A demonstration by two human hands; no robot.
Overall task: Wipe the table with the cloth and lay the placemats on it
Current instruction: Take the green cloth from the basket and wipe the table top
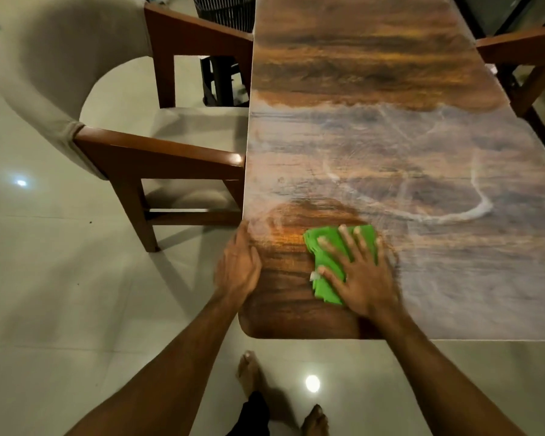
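Right hand (364,278), fingers spread flat, presses the green cloth (326,286) on the table (390,89) at its near left corner. Left hand (238,265) rests loosely open on the left edge, near the cloth. Pale smears (472,212) streak the table beyond. A chair (123,158) stands alongside.

Dim, warm indoor light comes from overhead: two lamp reflections glare on the glossy floor (44,294). The chair (158,158) throws soft shadows. Motion blur smears the right hand (364,278) and left hand (238,265). Wide-angle distortion curves the edges of the surface (359,73).
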